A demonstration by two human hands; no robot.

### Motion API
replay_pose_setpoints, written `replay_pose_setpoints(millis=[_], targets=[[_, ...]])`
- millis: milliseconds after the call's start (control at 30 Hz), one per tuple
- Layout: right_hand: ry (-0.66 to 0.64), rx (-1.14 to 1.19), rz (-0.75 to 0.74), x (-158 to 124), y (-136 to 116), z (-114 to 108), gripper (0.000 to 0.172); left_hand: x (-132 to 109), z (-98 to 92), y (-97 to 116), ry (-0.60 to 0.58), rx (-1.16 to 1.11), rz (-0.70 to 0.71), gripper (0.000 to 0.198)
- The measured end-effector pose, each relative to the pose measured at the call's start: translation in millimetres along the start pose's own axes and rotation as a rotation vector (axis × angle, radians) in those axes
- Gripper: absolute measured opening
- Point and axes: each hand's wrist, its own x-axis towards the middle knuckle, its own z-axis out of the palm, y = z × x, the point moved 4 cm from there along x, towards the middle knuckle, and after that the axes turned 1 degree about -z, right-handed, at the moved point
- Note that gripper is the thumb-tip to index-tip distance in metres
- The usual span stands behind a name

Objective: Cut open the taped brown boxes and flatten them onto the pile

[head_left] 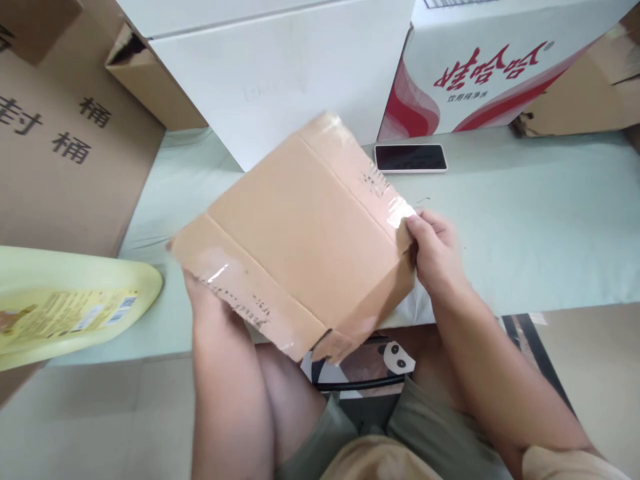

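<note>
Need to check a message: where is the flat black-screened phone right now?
Head view: the flat black-screened phone lies on the pale green table, right of centre, just before the red-and-white carton, beyond the taped brown cardboard box.

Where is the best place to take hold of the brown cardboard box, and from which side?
Probably at its two taped ends, with one hand coming from each side. The cardboard box is flat, wide and tilted, and seems too wide for one hand to span. The left hand supports the near-left end from below; the right hand grips the right edge.
</note>
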Motion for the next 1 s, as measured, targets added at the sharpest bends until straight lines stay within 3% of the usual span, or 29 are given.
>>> replay_pose_setpoints(millis=[67, 167, 267, 433, 500, 567, 667, 767, 867, 1000], targets=[[-0.024, -0.102, -0.021, 1, -1, 0, 0.032, -5, 5.8, 9, -0.091, -0.086, 0.03, 0.063], [0.084, -0.21, -0.139, 4, 1, -3, 0.027, -9, 14.7, 25, -0.237, -0.157, 0.133, 0.055], [0.133, -0.122, -0.151, 8, 11, -4, 0.055, -6, 12.5, 34, -0.183, -0.192, 0.232, 0.063], [-0.246, 0.203, 0.164, 4, 26, 14, 0.054, 6, 9.6, 30, -0.147, -0.163, 0.249, 0.064], [-0.312, 0.234, 0.24, -1, 25, 19, 0.053, 6, 8.3, 30, -0.119, -0.135, 0.248, 0.062], [-0.288, 0.247, 0.259, -3, 23, 21, 0.052, 3, 6.6, 33, -0.108, -0.124, 0.249, 0.063], [-0.188, 0.263, 0.269, -2, 23, 22, 0.052, -2, 7.1, 34, -0.205, -0.131, 0.211, 0.067], [-0.143, 0.248, 0.26, -1, 24, 24, 0.054, -3, 8.3, 29, -0.274, -0.206, 0.179, 0.056], [-0.162, 0.229, 0.232, -2, 22, 25, 0.056, 0, 9.4, 20, -0.214, -0.209, 0.118, 0.041], [-0.199, 0.215, 0.176, -3, 19, 25, 0.053, 2, 12.7, 18, -0.142, -0.208, 0.082, 0.037]])
